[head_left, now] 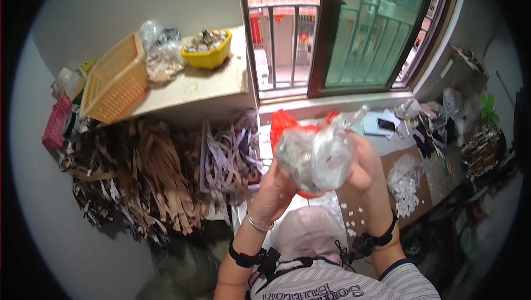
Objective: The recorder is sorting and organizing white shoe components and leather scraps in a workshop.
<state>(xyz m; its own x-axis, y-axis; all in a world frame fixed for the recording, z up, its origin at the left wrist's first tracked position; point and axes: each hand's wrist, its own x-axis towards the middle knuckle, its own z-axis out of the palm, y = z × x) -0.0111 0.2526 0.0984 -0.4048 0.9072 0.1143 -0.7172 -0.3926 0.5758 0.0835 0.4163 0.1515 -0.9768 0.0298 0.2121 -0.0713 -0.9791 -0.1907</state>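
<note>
Between my two hands is a clear plastic bag (332,156), bunched up, with greyish contents too blurred to name. My left hand (275,190) grips its left side, the thumb pressed against the plastic. On the right side my right hand (366,162) is closed around the bag, some of its fingers hidden behind it. A twisted end of the plastic sticks up at the upper right. Behind the bag shows part of a red plastic bag (282,122), on the white work surface below the window.
Right of my hands, small white pieces fill an open clear bag (407,186) on a brown board (354,186). A phone (386,124) lies near the windowsill. Brown strips (157,173) hang at the left. On the ledge stand a yellow tub (207,59) and an orange basket (113,87).
</note>
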